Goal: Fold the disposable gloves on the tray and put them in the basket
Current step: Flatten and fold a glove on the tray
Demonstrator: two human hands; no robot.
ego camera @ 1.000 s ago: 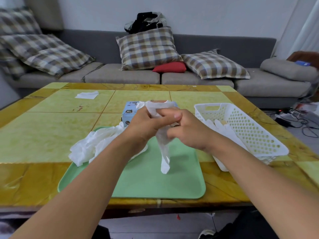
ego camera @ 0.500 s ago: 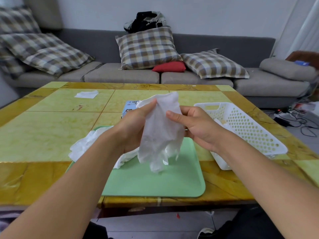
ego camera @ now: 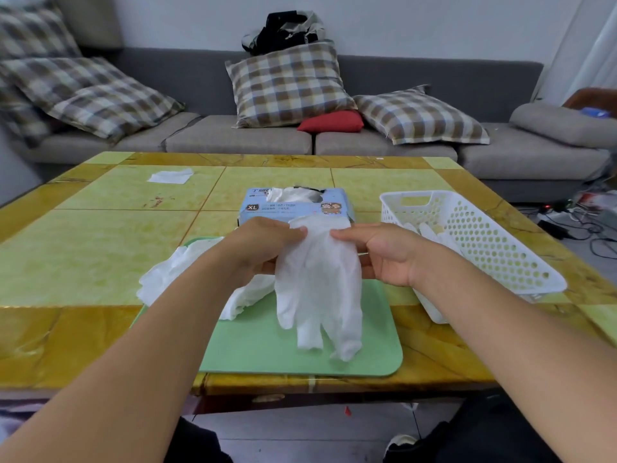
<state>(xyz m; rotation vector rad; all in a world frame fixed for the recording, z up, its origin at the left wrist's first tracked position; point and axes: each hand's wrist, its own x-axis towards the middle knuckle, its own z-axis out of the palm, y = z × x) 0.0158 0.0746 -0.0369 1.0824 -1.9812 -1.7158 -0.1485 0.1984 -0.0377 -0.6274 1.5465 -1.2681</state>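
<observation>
Mid-task: left hand (ego camera: 263,248) and right hand (ego camera: 384,255) fingers pinch the cuff of one unfolded glove (ego camera: 319,282) hanging over the green tray (ego camera: 367,355) at frame centre, loose glove pile (ego camera: 187,272) left-centre waiting, some gloves already in white basket (ego camera: 474,235) right.

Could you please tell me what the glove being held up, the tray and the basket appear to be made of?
The glove looks like thin, matte, milky-white plastic film or similar: it hangs limp and crinkled, faintly translucent. The tray seems smooth moulded plastic, pale green with rounded corners and a dull sheen. The basket appears to be rigid white plastic, its walls perforated with round holes.
</observation>
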